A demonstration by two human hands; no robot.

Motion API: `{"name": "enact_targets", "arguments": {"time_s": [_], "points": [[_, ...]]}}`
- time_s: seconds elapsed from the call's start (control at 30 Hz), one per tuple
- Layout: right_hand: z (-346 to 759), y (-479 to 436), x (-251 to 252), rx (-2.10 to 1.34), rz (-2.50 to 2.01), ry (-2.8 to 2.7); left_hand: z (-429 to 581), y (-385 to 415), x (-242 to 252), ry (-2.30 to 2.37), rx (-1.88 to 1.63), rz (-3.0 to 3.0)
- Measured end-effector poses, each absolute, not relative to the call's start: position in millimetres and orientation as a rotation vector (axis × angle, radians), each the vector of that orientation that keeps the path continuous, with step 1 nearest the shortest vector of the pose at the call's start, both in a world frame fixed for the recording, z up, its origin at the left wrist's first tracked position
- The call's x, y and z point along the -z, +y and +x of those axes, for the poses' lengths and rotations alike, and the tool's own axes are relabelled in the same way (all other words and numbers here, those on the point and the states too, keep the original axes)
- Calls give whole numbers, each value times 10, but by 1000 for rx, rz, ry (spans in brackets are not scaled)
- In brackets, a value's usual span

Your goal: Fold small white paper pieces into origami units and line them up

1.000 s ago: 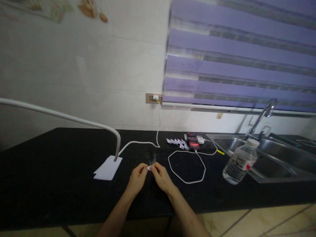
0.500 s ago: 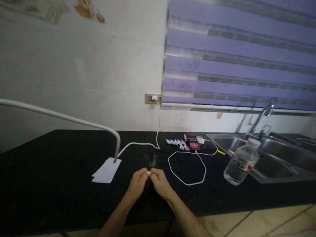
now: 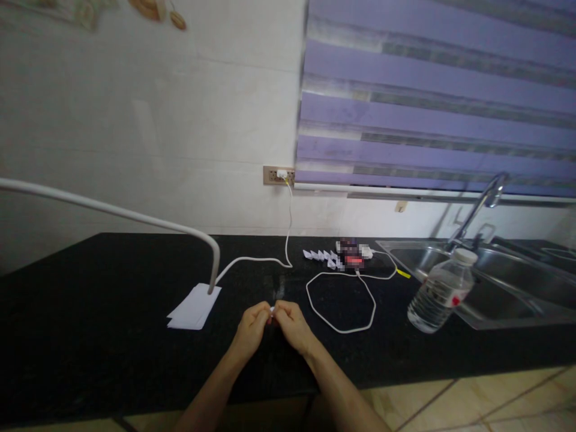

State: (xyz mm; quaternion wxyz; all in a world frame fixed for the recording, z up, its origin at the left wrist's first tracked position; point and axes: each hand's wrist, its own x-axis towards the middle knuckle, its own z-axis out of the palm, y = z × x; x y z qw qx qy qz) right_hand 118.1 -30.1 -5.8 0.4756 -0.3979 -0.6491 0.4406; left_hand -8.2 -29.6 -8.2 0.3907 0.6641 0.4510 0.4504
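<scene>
Between the fingertips of both hands is a small white paper piece [image 3: 272, 309], mostly hidden by the fingers. My left hand [image 3: 252, 327] is closed on its left side, and my right hand [image 3: 290, 324] is closed on its right side, the two nearly touching above the black counter [image 3: 112, 336]. White paper sheets [image 3: 194, 307] lie overlapped to the left of my hands. Several small folded white papers [image 3: 320, 256] stand in a row farther back, right of centre, beside a pixelated object [image 3: 351, 255].
A white cable [image 3: 341, 331] loops on the counter right of my hands. A water bottle [image 3: 441, 291] stands by the steel sink [image 3: 490, 318] and faucet [image 3: 472, 210]. A thick white cord [image 3: 135, 216] arches in from the left to the sheets.
Less of the white paper shows between my fingers, which have shifted slightly around it. The whole view has tilted slightly; the counter objects look unmoved.
</scene>
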Motion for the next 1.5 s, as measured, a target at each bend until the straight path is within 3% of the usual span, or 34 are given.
{"name": "enact_targets", "arguments": {"time_s": [0.2,0.83,1.5], "points": [[1147,-334,56,-1118,-958,-1608,-72,-290,94,1125,-1143,1681],[1214,-246,89,-768,-1031,-1571,-60,-292,-18,1320,-1245,1571],[1182,-247,67,-630,-925,-1610,-55,-253,48,908,-1291,1033]]}}
